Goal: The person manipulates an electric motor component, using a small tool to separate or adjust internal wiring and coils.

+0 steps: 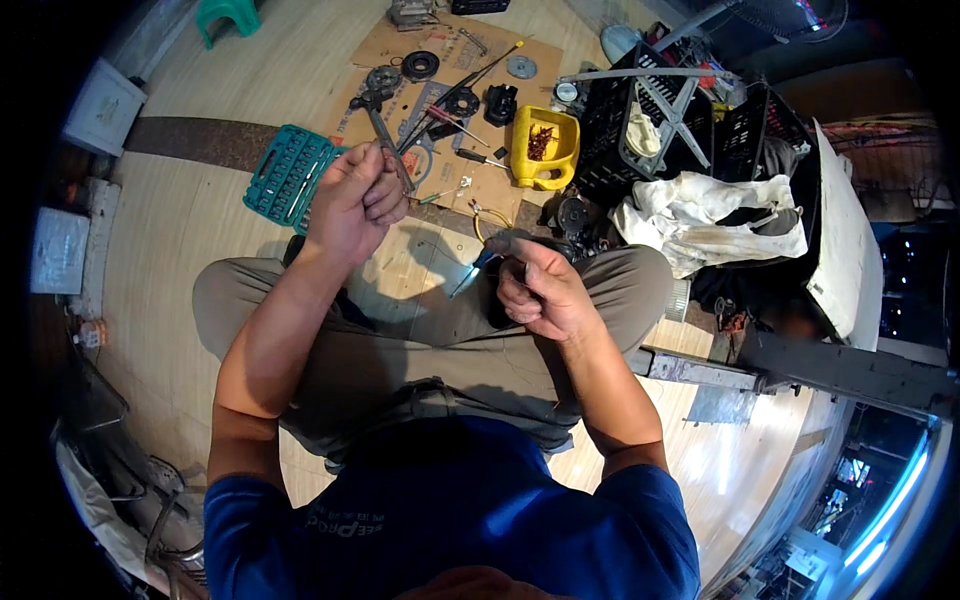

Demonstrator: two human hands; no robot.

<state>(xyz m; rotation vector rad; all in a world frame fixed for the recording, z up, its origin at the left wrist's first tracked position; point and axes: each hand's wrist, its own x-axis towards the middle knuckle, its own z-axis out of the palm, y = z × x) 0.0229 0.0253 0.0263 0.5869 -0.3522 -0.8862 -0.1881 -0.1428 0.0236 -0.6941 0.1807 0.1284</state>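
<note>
My left hand [360,195] is closed in a fist, raised over the floor beside the teal socket set case [268,172]. A hammer [378,118] shows just past its fingers; I cannot tell whether the fist touches its handle. What the fist holds, if anything, is hidden. Opposite it, my right hand [545,290] is held above my right leg with the fingers curled and the thumb pressed in. Its index fingertip is dark, and anything pinched there is too small to name. Yellow-handled pliers [482,215] lie on the floor just beyond it.
A cardboard sheet [345,95] bears screwdrivers [480,157], a black ring [420,66] and dark metal parts. On its right stands a cut yellow jug [562,150] with small reddish pieces inside. Black crates [610,120] and a white cloth [690,215] are farther right.
</note>
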